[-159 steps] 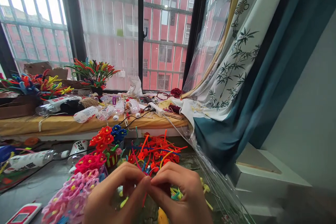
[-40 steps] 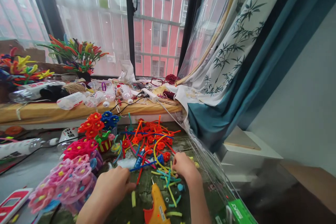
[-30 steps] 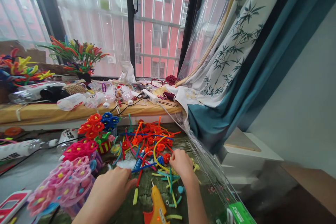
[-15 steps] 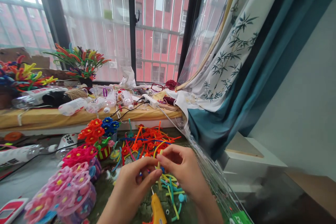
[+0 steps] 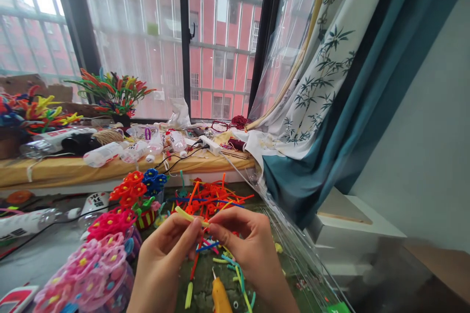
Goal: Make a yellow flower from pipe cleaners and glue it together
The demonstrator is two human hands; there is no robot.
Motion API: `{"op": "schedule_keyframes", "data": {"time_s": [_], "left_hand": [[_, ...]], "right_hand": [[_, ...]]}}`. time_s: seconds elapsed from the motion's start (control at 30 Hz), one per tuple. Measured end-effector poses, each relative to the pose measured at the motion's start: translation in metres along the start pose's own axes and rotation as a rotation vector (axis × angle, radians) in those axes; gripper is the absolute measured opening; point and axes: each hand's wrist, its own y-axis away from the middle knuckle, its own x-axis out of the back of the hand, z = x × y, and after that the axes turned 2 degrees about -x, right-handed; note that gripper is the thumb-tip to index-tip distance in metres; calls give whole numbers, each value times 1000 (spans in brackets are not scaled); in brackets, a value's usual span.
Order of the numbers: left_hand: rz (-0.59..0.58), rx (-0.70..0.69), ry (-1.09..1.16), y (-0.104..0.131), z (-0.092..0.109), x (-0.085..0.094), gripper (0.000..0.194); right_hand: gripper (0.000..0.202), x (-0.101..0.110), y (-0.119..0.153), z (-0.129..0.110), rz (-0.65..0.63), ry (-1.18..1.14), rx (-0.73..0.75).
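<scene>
- With thumb against finger, our left hand (image 5: 159, 257) and right hand (image 5: 255, 244) are both pinching one pale-yellow strip (image 5: 186, 214) between them.
- One glue gun (image 5: 221, 297) is lying at our hands' six o'clock.
- Two table bottles (image 5: 27, 223) are showing at nine; we aren't managing to read their dark characters.
- One red cluster (image 5: 128, 188) and one blue cluster (image 5: 154, 181) are standing at ten.
- Our fingers are blocking part of the red stems (image 5: 215, 191) at twelve.

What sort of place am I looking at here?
Most likely a craft corner beside a window, perhaps in a home. The bright fuzzy flowers and the glue gun suggest craft work; the leaf-patterned curtain looks more homely than industrial.
</scene>
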Motion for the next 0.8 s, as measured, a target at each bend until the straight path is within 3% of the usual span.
{"op": "schedule_keyframes", "data": {"time_s": [0.17,0.4,0.63,0.8], "left_hand": [[144,-72,58,-1,-2,-1,36],[176,-16,130,1,11,-4,42],[112,24,62,1,6,-2,40],[216,39,-18,-2,12,9,46]], "right_hand": [[22,-4,0,6,26,-180,-5],[20,-15,-4,15,-18,-491,-29],[13,-9,-1,6,-76,-372,-39],[13,-3,-1,7,-8,-297,-7]]}}
